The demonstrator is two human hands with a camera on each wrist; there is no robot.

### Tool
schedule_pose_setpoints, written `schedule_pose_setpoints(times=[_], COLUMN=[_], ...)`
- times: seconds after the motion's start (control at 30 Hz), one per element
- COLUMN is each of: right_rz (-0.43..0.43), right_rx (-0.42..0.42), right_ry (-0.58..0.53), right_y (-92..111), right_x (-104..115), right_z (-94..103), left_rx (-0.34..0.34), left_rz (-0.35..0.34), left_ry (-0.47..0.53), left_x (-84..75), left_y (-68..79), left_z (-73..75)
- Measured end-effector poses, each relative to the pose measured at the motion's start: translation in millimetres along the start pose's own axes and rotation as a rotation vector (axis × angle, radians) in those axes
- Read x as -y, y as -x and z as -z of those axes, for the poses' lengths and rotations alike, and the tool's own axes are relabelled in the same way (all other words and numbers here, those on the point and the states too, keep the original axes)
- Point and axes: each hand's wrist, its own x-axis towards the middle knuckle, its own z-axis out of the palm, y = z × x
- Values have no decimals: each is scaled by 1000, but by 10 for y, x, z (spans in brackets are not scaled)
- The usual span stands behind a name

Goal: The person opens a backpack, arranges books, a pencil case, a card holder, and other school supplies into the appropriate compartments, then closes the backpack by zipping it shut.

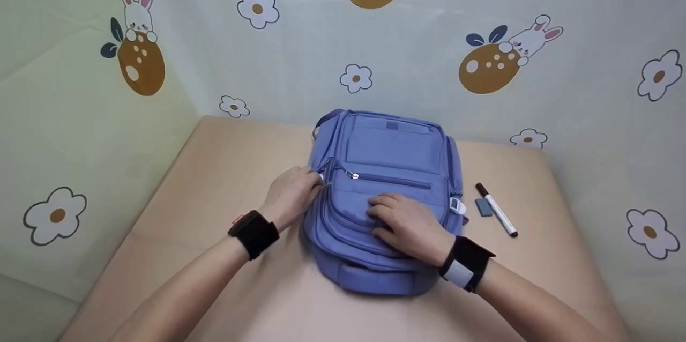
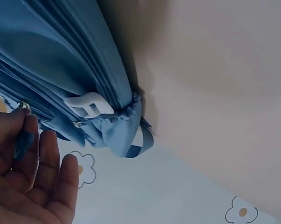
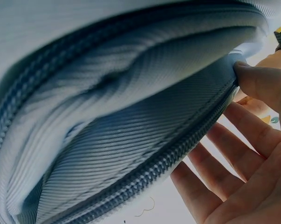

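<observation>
A blue backpack (image 1: 396,149) lies on its back, its top handle (image 1: 375,280) towards me. At its left side my left hand (image 1: 293,192) pinches a zipper pull (image 2: 23,145), a dark blue tab between thumb and fingers in the left wrist view. My right hand (image 1: 410,224) lies over the front pocket and holds its edge. In the right wrist view, the thumb is at the rim of the unzipped pocket (image 3: 131,135) and the fingers spread along the outside. Zipper teeth line both edges of that opening. The pocket's depth is partly hidden.
Right of the backpack lie a white marker (image 1: 499,213) with dark ends and a small blue block (image 1: 484,207). White buckles (image 2: 90,105) sit on the bag's sides. The pale table (image 1: 241,138) meets a printed curtain (image 1: 300,52) behind and at the sides.
</observation>
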Motion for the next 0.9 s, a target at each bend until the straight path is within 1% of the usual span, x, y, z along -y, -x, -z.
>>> schedule_pose_setpoints(times=[0.13, 0.23, 0.33, 0.5, 0.63, 0.77, 0.9], right_rz=[-7, -6, -7, -19, -24, -28, -36], right_rx=[0, -3, 1, 7, 5, -13, -32], right_ry=[6, 8, 0, -4, 2, 17, 40], right_y=[-5, -2, 7, 53, 138, 268, 396], right_x=[-1, 3, 1, -13, -38, -108, -184], right_z=[12, 11, 6, 25, 89, 160, 179], left_rx=[-2, -5, -5, -17, -14, -52, -96], left_rz=[1, -1, -5, 25, 41, -2, -38], left_ry=[47, 87, 101, 76, 38, 38, 48], left_x=[-36, -37, -27, -11, -8, -4, 0], left_y=[67, 65, 49, 24, 34, 66, 92], left_z=[11, -12, -37, -65, -64, -56, -56])
